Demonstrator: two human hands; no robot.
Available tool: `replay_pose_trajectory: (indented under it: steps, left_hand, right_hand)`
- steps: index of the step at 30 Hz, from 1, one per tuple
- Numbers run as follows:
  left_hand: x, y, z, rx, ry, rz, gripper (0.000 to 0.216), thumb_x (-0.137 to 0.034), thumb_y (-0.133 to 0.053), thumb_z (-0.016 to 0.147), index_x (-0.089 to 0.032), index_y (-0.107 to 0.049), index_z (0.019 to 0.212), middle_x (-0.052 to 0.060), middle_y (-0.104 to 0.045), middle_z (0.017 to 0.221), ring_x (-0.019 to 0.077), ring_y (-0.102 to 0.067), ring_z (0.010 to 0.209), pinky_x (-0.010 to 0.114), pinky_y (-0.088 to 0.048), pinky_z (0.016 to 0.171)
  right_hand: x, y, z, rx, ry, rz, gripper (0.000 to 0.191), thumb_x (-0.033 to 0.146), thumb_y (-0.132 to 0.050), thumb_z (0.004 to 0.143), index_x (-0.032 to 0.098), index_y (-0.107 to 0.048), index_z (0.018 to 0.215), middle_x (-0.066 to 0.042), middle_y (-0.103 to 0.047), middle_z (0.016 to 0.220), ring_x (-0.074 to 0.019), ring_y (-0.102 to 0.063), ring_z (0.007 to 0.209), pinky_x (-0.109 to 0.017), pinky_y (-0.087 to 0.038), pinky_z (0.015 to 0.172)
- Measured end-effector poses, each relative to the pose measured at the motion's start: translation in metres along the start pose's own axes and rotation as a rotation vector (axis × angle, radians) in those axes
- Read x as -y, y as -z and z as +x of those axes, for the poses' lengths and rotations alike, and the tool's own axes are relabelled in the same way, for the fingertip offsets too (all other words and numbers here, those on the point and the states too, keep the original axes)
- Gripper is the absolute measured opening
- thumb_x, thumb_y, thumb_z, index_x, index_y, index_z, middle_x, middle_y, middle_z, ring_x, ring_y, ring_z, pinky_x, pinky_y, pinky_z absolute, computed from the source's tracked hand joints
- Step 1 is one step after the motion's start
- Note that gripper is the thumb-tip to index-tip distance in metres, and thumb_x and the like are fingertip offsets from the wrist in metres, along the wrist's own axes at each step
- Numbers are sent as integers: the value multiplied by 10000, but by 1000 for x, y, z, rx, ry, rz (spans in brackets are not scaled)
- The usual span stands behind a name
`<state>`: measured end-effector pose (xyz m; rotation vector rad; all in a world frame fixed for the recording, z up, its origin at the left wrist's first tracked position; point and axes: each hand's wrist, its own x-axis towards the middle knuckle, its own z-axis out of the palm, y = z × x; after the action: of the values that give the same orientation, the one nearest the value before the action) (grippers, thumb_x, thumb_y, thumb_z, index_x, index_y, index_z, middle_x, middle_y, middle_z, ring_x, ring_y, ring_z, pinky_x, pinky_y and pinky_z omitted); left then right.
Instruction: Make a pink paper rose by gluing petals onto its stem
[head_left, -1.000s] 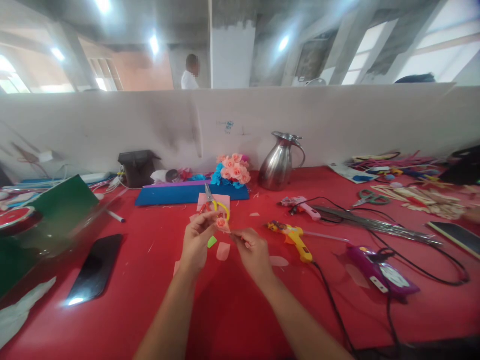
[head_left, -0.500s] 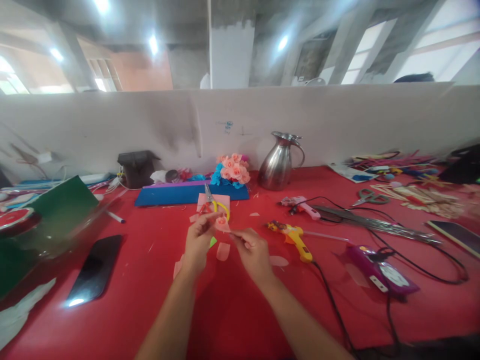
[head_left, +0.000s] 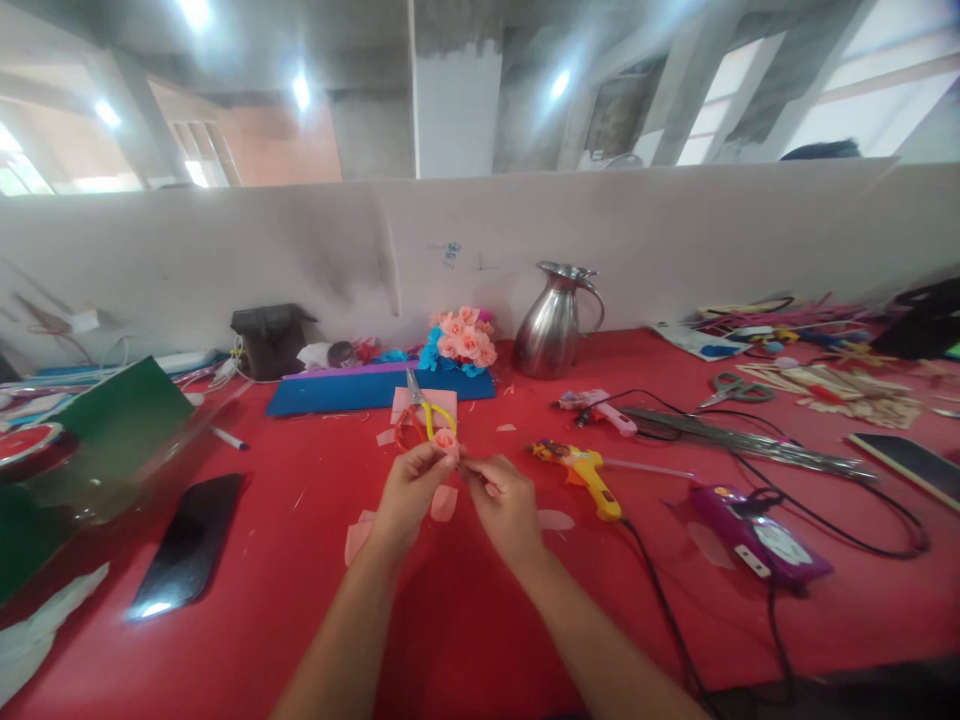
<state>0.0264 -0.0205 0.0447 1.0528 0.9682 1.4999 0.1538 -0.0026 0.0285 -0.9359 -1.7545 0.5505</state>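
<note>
A small pink paper flower [head_left: 446,441] with a rolled centre is held up over the table between my hands. My left hand [head_left: 409,495] pinches its base from the left, thumb pressed on the paper. From the right, the closed fingertips of my right hand [head_left: 504,505] grip its lower edge. Just beyond lie scissors [head_left: 429,415] with red and yellow handles, resting on a pink paper stack [head_left: 444,398]. Loose pink petals [head_left: 444,503] lie below and beside my hands. What the fingers cover of the flower is hidden.
Right of my hands are a yellow glue gun [head_left: 592,480], a pink glue gun [head_left: 607,412] and a purple power strip [head_left: 761,540] with cables. A steel jug [head_left: 551,325] and a flower bunch [head_left: 465,340] stand at the back. A black phone [head_left: 187,540] lies left.
My left fingers have come down and closed round the flower's base, and its petal now wraps nearer the centre. My right hand has stayed almost in place.
</note>
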Motion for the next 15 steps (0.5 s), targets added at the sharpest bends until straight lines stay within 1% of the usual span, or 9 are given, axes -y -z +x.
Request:
replay_pose_trajectory:
  steps: [4, 10, 15]
  left_hand:
    - [0, -2, 0, 39, -20, 21, 158, -259, -624, 729, -163, -686, 837, 50, -667, 817, 152, -578, 830, 283, -413, 824]
    - [6, -1, 2, 75, -89, 109, 129, -257, -596, 749, -156, -664, 793, 42, -633, 798, 161, -558, 817, 297, -415, 818]
    - [10, -2, 2, 102, -137, 160, 157, -270, -533, 799, -160, -630, 854, 53, -619, 863, 168, -547, 852, 294, -415, 817]
  right_hand:
    - [-1, -1, -1, -11, 4, -6, 147, 227, -529, 817, 218, -674, 838, -54, -693, 799, -190, -628, 752, -323, -488, 703]
    - [-3, -2, -1, -33, -3, 6, 129, 238, -546, 803, 216, -673, 797, -52, -692, 787, -190, -631, 721, -314, -494, 665]
    - [-1, -3, -1, -6, -40, 37, 127, 240, -551, 797, 210, -675, 792, -46, -691, 780, -183, -627, 717, -306, -486, 674]
